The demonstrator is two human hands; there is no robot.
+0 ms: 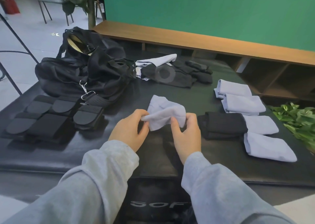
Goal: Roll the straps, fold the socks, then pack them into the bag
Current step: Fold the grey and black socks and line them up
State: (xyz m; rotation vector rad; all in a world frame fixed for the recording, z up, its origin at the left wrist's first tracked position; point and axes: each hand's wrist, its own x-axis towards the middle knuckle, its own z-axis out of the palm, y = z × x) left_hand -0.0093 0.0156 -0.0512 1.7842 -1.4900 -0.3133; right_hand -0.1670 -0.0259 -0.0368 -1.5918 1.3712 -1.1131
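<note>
A pale lilac sock (164,112) lies bunched at the middle of the black mat (153,155). My left hand (131,130) pinches its left edge and my right hand (185,133) pinches its lower right edge. Several folded lilac socks (242,102) and a folded black pair (221,125) lie in a group at the right. A heap of loose black and lilac socks (172,72) sits at the back. The black bag (81,68) stands open at the back left. Several rolled black straps (51,116) lie in front of it.
A metal clip (85,90) on the bag's shoulder strap hangs over the rolled straps. A wooden shelf unit (221,44) and a green wall run behind the mat. Green leaves (300,119) reach in at the right edge. Chairs and a plant trunk stand at the far left.
</note>
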